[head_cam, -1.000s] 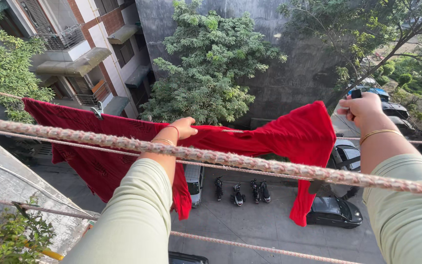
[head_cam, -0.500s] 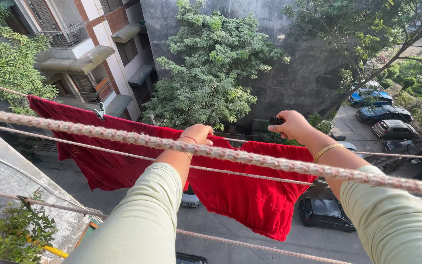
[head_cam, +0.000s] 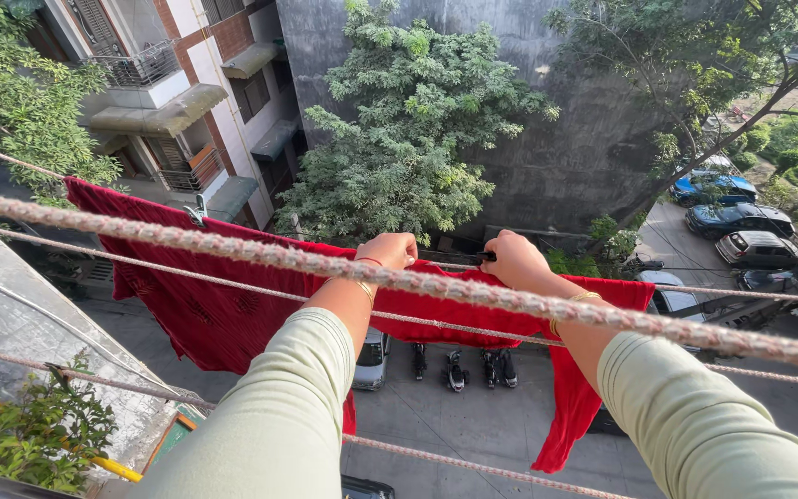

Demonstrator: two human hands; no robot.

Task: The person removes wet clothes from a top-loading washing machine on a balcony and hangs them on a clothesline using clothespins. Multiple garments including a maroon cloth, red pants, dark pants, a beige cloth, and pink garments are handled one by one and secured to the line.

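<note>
Fingers (head_cam: pixel 397 248) of left hand (head_cam: pixel 390 251) curled shut on red cloth (head_cam: pixel 223 310) where draped over far line (head_cam: pixel 750 294); fingers of right hand (head_cam: pixel 514 259) closed round dark peg (head_cam: pixel 486 256), pressed at cloth's top edge. Hung well out beyond thick rope (head_cam: pixel 233 248). Small clip (head_cam: pixel 198 214) pinning cloth further left.

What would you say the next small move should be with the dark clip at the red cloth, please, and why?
Probably press the small dark clothes clip in the right hand down over the red cloth and its thin rope line. The left hand grips the cloth beside it, and only one clip shows, far left.
</note>
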